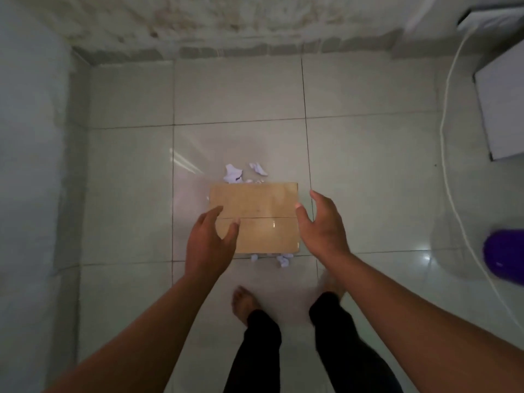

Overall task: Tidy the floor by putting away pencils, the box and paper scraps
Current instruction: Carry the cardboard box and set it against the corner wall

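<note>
The floor (368, 180) is laid with large, glossy, pale grey-green tiles split by thin dark grout lines, and it throws back soft patches of light. Along the far edge runs a rough, stained and flaking plaster wall (226, 21), with a smoother pale wall (31, 137) down the left side. At the right stands a white box-like cabinet (502, 109); a thin white cord (445, 131) trails from the top right corner down across the tiles, passing a blurred purple rounded object (504, 256) at the right edge.

Near the middle of the floor lies a flat, rectangular tan cardboard box (261, 205) with its flaps closed — a seam runs across the top from left to right, and a small glint shows on its surface. Crumpled white paper scraps (234, 173) lie just beyond the box's far edge, and a few more small white scraps (283, 260) sit against its near edge.

The person stands just behind the box, a bare foot (243, 302) and black trouser legs (263, 350) showing below. Both bare arms reach forward and down. The left hand (209, 242) hovers over the box's near left corner, fingers loosely spread and gripping nothing. The right hand (323, 225) is at the box's right edge — fingers apart and relaxed, likewise empty; whether either hand touches the cardboard cannot be told.
</note>
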{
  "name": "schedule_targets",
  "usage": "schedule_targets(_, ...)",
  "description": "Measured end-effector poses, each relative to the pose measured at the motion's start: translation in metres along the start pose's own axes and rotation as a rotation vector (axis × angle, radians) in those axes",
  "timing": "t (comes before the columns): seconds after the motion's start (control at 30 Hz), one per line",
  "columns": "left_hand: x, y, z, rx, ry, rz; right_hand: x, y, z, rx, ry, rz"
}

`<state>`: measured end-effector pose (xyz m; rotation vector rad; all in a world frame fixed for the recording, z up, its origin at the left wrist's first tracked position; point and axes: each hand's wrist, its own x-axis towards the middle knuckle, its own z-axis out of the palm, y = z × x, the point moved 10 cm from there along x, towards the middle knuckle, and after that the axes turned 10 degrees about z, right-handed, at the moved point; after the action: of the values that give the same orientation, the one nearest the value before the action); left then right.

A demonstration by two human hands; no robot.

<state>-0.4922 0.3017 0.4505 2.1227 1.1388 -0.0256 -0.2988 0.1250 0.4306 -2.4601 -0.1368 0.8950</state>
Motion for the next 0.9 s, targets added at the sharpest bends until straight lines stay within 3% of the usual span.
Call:
schedule_targets(0.2,0.056,-0.087,0.089,0.019,-0.038,-0.004,0.053,0.061,0.1,-0.006,0.015,0.078)
schedule_targets(0.37,0.095,-0.134,0.132,0.093,-0.008,0.039,0.098,0.09,0.141,0.037,0.073,0.126)
schedule_targets(0.6,0.119,-0.205,0.177,0.092,0.034,-0.21,0.144,0.125,0.191,0.029,0.073,0.182)
schedule_targets(0.9,0.127,-0.209,0.182,-0.007,0.065,-0.236,0.155,0.129,0.195,0.009,0.093,0.231)
